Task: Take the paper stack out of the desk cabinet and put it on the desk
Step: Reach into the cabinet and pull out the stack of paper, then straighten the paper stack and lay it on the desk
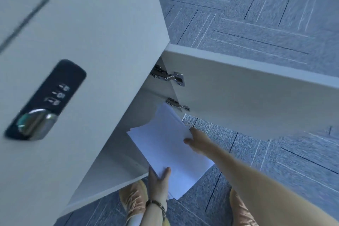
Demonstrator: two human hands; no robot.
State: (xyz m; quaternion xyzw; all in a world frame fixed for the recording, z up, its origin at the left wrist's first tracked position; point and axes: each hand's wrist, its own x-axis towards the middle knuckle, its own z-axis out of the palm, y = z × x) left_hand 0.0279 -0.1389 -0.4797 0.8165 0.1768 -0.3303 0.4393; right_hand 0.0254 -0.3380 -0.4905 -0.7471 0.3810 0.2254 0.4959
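Observation:
A white paper stack [165,145] sticks halfway out of the open white desk cabinet [113,159], with its near end over the carpet. My left hand [158,180] grips the stack's near left edge, thumb on top and fingers underneath. My right hand [198,140] holds the stack's right edge, thumb pressed on the top sheet. The far corner of the stack is still inside the cabinet, near the lower hinge [177,104].
The cabinet door [256,93] stands open to the right on two metal hinges. A neighbouring white door with a black combination lock [47,101] fills the left. Grey patterned carpet [256,14] lies all around. My orange shoes [134,200] stand just below the cabinet.

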